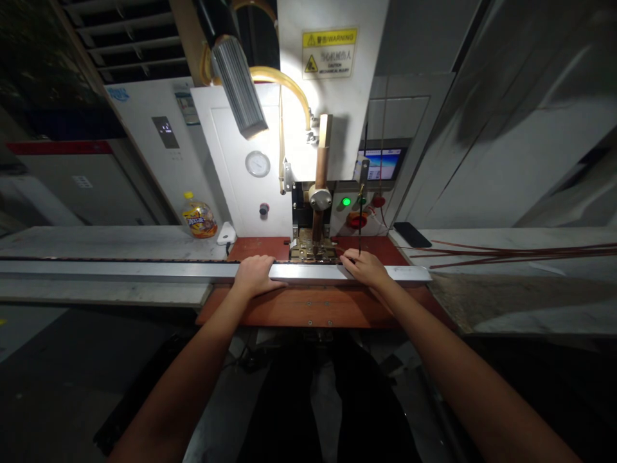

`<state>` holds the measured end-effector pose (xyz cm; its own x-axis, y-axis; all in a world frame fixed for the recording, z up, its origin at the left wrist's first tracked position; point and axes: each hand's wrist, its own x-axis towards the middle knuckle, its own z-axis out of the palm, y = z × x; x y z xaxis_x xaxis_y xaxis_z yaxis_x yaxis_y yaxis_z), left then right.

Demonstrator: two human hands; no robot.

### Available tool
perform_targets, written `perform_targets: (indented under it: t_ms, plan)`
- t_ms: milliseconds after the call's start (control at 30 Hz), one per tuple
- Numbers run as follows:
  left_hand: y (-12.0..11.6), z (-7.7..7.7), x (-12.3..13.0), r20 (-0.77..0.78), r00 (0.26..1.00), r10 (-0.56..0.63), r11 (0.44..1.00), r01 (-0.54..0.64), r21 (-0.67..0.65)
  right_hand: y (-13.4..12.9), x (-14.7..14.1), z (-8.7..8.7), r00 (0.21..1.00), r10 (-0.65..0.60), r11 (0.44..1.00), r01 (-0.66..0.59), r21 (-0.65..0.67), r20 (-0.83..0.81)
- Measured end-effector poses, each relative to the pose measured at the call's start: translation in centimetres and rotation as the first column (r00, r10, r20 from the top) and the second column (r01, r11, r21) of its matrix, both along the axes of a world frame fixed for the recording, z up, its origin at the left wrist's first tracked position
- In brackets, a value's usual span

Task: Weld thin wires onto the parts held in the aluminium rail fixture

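A long silver metal rail lies across the front of the machine, with a narrow dark strip along its far edge. My left hand grips the rail left of the machine head, fingers bent over the far side and thumb stretched along the near side. Farther right, my right hand is closed in a pinch at the rail's far edge; what sits between its fingertips is too small to make out. Between both hands, a copper-coloured electrode comes down onto a small metal fixture.
A reddish-brown board fronts the machine. Thin brown strips and a black phone lie at right. At left stand a bottle and a white device. A lamp hangs above; a thin dark rod hangs near my right hand.
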<state>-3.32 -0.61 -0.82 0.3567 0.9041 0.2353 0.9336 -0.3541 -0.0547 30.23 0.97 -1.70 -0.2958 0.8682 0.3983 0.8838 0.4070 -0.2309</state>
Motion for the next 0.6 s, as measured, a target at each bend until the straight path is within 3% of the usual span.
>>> perform_targets:
  t_ms: [233, 600]
  plan:
    - [0.04, -0.03, 0.23, 0.004, 1.000, 0.014, 1.000, -0.014, -0.022, 0.07, 0.28, -0.06, 1.000, 0.015, 1.000, -0.015, -0.004, -0.002]
    - [0.22, -0.37, 0.17, -0.016, 0.999, -0.030, 0.998, 0.030, 0.047, 0.01, 0.44, -0.06, 1.000, 0.015, 1.000, -0.015, 0.005, 0.002]
